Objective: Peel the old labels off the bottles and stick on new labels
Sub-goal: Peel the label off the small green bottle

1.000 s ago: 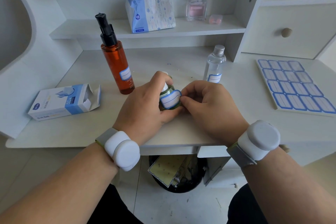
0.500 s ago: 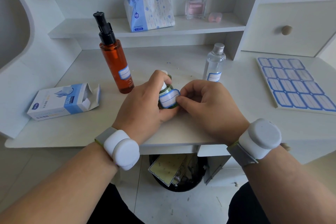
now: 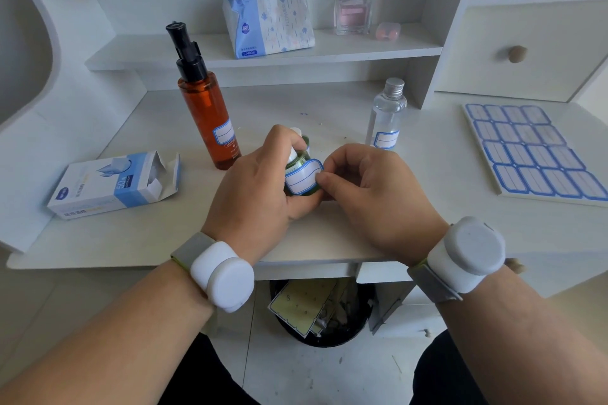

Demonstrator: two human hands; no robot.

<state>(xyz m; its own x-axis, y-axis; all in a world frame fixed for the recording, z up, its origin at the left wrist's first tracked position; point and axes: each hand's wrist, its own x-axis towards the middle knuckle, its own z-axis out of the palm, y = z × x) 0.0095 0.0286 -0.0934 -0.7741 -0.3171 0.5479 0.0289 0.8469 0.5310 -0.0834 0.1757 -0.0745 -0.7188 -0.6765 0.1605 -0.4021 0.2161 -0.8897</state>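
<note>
My left hand grips a small green bottle with a white cap, just above the desk's front edge. A blue-bordered white label lies across the bottle's front. The thumb of my right hand presses on the label's right edge, and its other fingers are curled beside the bottle. An amber pump bottle with a blue label stands behind my left hand. A clear bottle with a silver cap and a blue label stands behind my right hand. A sheet of blue labels lies at the right.
An open blue-and-white box lies on the desk at the left. A tissue pack and a perfume bottle stand on the shelf. A black bin with backing sheets sits under the desk.
The bottle has turned slightly in my left hand and my right thumb has slid along the label's right edge. Both hands stay in place.
</note>
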